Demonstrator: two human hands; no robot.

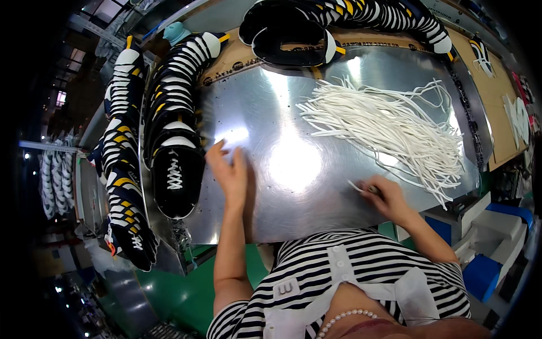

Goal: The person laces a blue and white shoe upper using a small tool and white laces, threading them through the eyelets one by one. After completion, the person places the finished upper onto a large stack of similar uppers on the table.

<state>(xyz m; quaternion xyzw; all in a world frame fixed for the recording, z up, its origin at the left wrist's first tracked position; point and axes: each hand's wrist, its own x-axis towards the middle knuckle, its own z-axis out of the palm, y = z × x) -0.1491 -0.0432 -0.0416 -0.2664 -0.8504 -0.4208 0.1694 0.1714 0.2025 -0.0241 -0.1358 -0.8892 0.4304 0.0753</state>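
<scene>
My left hand (228, 172) is raised over the metal tabletop (271, 209) with its fingers apart and nothing in them. Just left of it is a row of nested dark shoe uppers (169, 96) with white and yellow parts; the nearest upper (178, 186) has white laces crossed through its front. My right hand (389, 198) is closed near the table's front edge, around a small thing whose thin pale tip (354, 185) pokes out to the left; the fingers hide most of it. Beyond that hand lies a large loose pile of white shoelaces (389, 130).
Another row of shoe uppers (121, 152) stands further left, past the table's raised edge. More nested uppers (293, 45) curve along the far edge. A single upper (481, 56) and white strips (515, 118) lie on a brown board at right. Grey and blue bins (485, 237) stand at lower right.
</scene>
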